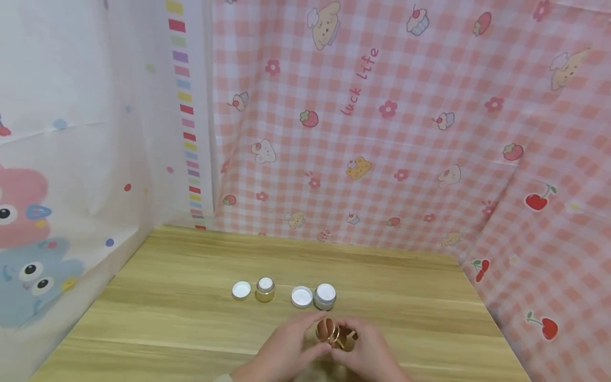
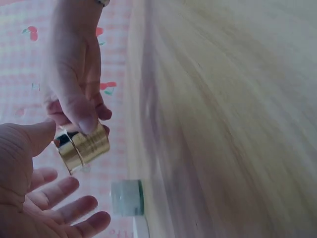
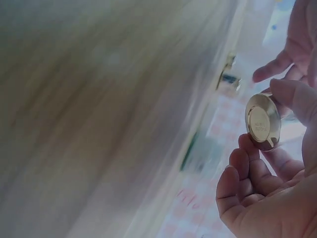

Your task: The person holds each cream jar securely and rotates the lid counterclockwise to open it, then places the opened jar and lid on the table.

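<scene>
A small shiny gold cosmetic jar (image 1: 327, 330) is held above the front of the table by my right hand (image 1: 366, 345). The right thumb presses one side and the fingers bend round the other. In the right wrist view the jar's round gold base (image 3: 262, 123) faces the camera, with small stamped lettering. My left hand (image 1: 288, 345) is at the jar's other end, its thumb right by the edge. In the left wrist view its fingers (image 2: 62, 191) are spread and relaxed beside the jar, not wrapped round it.
Farther back on the wooden table (image 1: 191, 276) stand a gold jar (image 1: 265, 291) with a white top and a pale glass jar (image 1: 325, 298). A white lid (image 1: 241, 290) lies left of the gold one, another lid (image 1: 302, 297) left of the glass one. Patterned cloths hang behind and beside.
</scene>
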### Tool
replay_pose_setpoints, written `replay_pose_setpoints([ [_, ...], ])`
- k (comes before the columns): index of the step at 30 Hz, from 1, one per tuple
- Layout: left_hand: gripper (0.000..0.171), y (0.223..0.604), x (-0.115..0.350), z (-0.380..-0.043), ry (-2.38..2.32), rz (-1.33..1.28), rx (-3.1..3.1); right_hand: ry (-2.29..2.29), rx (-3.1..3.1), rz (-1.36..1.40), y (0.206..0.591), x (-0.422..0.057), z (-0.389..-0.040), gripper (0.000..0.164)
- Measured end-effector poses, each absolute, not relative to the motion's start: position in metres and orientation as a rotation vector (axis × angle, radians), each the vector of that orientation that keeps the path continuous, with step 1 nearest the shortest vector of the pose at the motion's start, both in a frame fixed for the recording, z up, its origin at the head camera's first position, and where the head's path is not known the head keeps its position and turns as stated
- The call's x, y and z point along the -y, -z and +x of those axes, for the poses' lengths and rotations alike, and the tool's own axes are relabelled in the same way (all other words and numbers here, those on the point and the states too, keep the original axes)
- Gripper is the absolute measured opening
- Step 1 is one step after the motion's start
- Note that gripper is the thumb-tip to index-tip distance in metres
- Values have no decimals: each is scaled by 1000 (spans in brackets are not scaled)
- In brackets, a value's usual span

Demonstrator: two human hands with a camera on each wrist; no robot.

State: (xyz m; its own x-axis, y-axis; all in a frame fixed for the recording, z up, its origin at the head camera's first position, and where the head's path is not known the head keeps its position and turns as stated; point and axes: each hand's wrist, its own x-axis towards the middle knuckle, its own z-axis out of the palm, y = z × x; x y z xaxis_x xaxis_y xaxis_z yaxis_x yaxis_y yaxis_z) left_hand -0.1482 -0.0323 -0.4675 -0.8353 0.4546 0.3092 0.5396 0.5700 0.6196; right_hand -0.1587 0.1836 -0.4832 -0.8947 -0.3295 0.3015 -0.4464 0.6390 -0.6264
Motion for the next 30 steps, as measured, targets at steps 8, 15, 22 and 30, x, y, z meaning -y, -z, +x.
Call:
replay_pose_setpoints([
  [8, 49, 457, 54, -144, 1211, -918, 2623, -1159, 2621, 787, 477, -164, -149, 32],
  [15, 51, 445, 67, -142, 1187, -986, 2584, -1306, 2645, 786, 472, -152, -142, 35],
  [22, 18, 442, 69, -151, 1279, -1045, 2535, -1324, 2571, 784, 472, -141, -138, 33],
  [30, 15, 445, 72, -153, 1292, -1021, 2521, -1215, 2443, 826, 474, -135, -141, 36],
])
